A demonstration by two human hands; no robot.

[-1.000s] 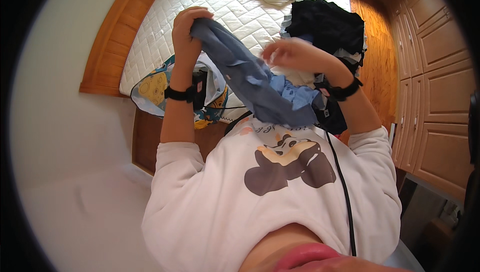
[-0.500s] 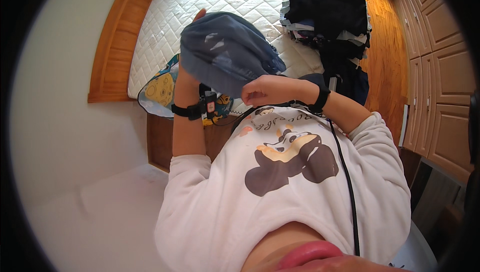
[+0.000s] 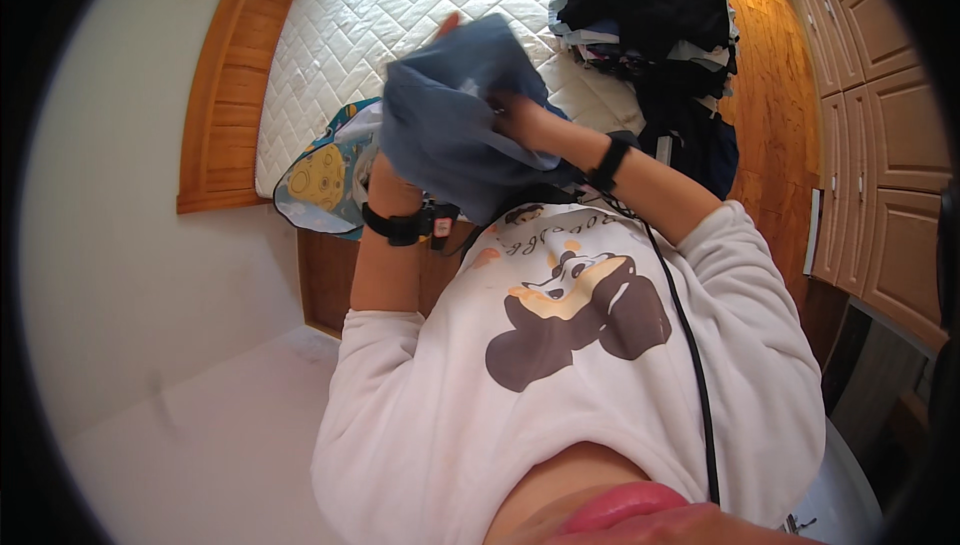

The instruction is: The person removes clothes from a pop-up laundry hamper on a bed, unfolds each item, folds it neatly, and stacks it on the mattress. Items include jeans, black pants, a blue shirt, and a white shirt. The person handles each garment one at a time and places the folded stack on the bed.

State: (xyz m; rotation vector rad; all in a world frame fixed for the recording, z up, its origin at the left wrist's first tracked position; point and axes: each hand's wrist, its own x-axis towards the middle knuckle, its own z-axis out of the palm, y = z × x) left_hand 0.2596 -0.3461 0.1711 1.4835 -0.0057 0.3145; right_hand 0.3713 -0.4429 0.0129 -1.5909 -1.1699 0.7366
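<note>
A blue-grey cloth garment (image 3: 435, 135), bunched and loosely folded, is held up in front of my chest. My left hand (image 3: 449, 25) supports it from behind on the left; only some fingers show past its far edge, and the cloth covers the rest. From the right, my right hand (image 3: 522, 120) reaches into a fold on the garment's upper side. Its fingers are blurred and in shadow, so their grip is hard to make out. What kind of garment it is does not show.
A white quilted mattress (image 3: 350, 55) lies ahead. On its right side is a stack of folded dark clothes (image 3: 645, 5), with more dark clothing (image 3: 690, 145) nearer. A patterned colourful cloth item (image 3: 320, 175) sits at the near left corner. Wooden cabinets (image 3: 850, 145) line the right.
My right hand has moved up and forward from the garment's near edge into its fold. The garment has shifted slightly right and changed shape, and my left hand has moved a little right with it.
</note>
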